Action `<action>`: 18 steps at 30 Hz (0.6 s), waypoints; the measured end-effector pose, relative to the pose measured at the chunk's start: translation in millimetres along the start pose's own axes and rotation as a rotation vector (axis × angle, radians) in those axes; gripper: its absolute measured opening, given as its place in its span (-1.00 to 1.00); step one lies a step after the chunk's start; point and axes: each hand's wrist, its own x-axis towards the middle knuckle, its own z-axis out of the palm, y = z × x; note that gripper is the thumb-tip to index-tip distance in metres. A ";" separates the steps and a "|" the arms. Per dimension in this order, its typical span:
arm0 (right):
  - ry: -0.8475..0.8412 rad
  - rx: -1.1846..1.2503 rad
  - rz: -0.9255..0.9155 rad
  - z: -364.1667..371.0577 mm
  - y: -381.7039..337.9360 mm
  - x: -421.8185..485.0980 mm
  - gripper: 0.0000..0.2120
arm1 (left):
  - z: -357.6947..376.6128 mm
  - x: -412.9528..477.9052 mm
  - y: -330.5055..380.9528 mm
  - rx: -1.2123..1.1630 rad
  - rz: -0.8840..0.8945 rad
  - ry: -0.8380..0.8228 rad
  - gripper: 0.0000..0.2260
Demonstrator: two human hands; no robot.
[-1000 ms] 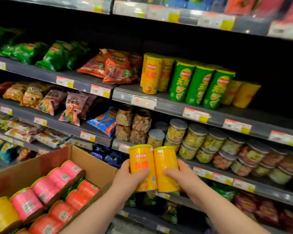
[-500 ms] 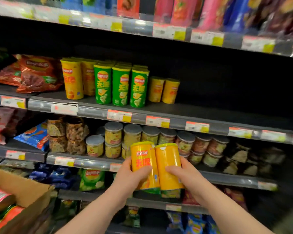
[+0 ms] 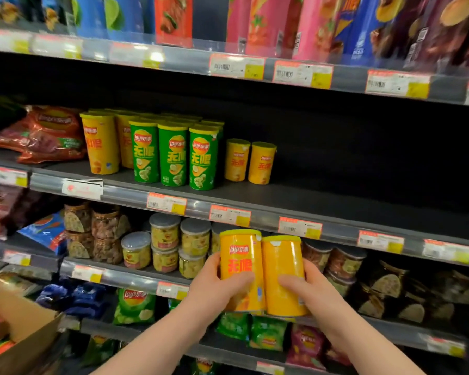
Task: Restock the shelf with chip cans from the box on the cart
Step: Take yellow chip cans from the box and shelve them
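Two yellow chip cans are held upright side by side in front of the shelves. My left hand (image 3: 217, 290) grips the left yellow can (image 3: 240, 255), whose logo faces me. My right hand (image 3: 309, 290) grips the right yellow can (image 3: 282, 266). On the dark middle shelf (image 3: 336, 209) stand tall yellow cans (image 3: 99, 144), three green cans (image 3: 173, 155) and two short yellow cans (image 3: 249, 162). The shelf is bare to the right of those. The cardboard box (image 3: 25, 334) shows at the bottom left corner with pink and orange cans partly visible inside.
The top shelf holds tall pink, blue and red packs (image 3: 268, 23). Under the middle shelf are clear snack jars (image 3: 179, 239). Red chip bags (image 3: 46, 133) lie at the left. Lower shelves carry green and blue bags. Price tags (image 3: 298, 227) line every shelf edge.
My view has swung right and up, so the box has slid almost out of sight at the left. Both hands keep the two cans together and have risen slightly toward the middle shelf.
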 end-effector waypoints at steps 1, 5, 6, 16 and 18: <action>0.004 0.009 -0.016 -0.3 -2.3 5.5 -0.49 | -1.6 5.0 4.7 0.012 0.020 0.010 -0.65; 0.042 0.015 -0.079 -1.8 -19.7 22.9 -0.51 | -11.4 32.8 25.3 0.046 0.108 0.011 -0.66; 0.056 0.016 -0.096 -3.0 -25.0 26.9 -0.53 | -13.5 40.7 32.1 0.036 0.124 0.008 -0.67; 0.236 -0.004 -0.236 -6.4 -78.5 81.4 -0.41 | -35.1 129.1 83.8 0.045 0.325 -0.025 -0.57; 0.258 0.003 -0.252 -3.5 -85.4 94.5 -0.41 | -40.7 144.8 88.8 0.066 0.350 -0.032 -0.63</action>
